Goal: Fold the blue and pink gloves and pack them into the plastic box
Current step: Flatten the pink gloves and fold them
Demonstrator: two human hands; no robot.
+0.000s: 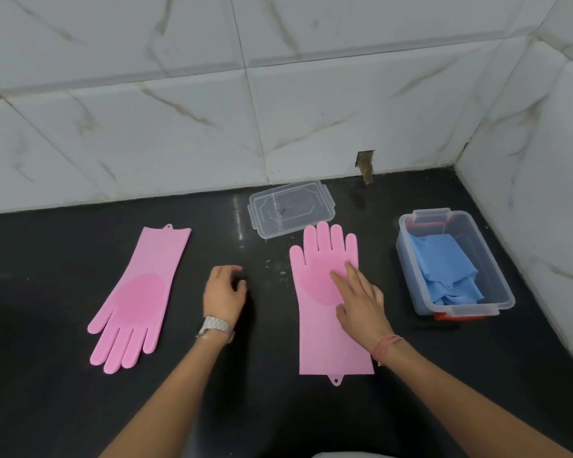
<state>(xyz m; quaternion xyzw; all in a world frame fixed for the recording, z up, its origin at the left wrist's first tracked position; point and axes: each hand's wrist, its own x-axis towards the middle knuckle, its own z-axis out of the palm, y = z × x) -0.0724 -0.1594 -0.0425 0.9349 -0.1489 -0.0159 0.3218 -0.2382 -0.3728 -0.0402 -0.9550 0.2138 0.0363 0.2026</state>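
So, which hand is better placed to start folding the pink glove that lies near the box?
The right hand: it already rests flat on that pink glove, beside the plastic box. The left hand is over bare counter, touching neither glove.

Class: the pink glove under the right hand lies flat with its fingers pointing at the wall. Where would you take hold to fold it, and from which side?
Probably pinch the cuff edge of the pink glove, from the near side. It lies flat, unobstructed, nearest the person.

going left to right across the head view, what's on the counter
pink glove with fingers toward the person → left hand → right hand pressing the other pink glove → plastic box holding blue gloves
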